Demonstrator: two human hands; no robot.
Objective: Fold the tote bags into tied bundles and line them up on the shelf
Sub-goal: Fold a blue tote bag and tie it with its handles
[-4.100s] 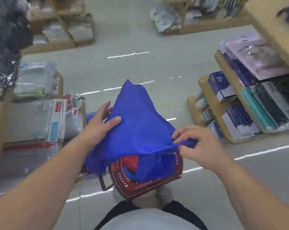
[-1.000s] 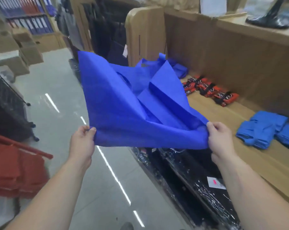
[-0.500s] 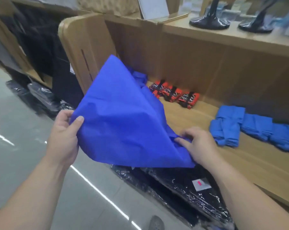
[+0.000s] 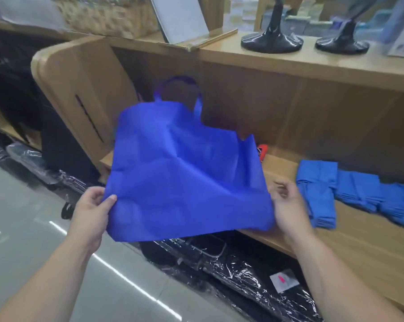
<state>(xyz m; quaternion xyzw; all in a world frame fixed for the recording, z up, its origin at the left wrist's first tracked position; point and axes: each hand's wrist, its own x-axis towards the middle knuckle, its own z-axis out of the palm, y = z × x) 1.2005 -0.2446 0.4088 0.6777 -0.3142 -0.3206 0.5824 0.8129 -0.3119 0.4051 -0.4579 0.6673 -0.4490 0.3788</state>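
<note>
Blue tote bag (image 4: 184,182) is spread out in the air, just over the front of the shelf (image 4: 359,240). The left hand (image 4: 91,212) and right hand (image 4: 287,205) each pinch a near corner. I think folding is only starting. Next, the two sides must meet evenly.

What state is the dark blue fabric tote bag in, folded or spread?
Spread. The dark blue fabric tote bag is stretched flat, handles at top, lower corners held by the left hand and right hand.

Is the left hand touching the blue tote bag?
Touching. The head view shows the left hand pinching a near corner of the blue tote bag, thumb on top.
</note>
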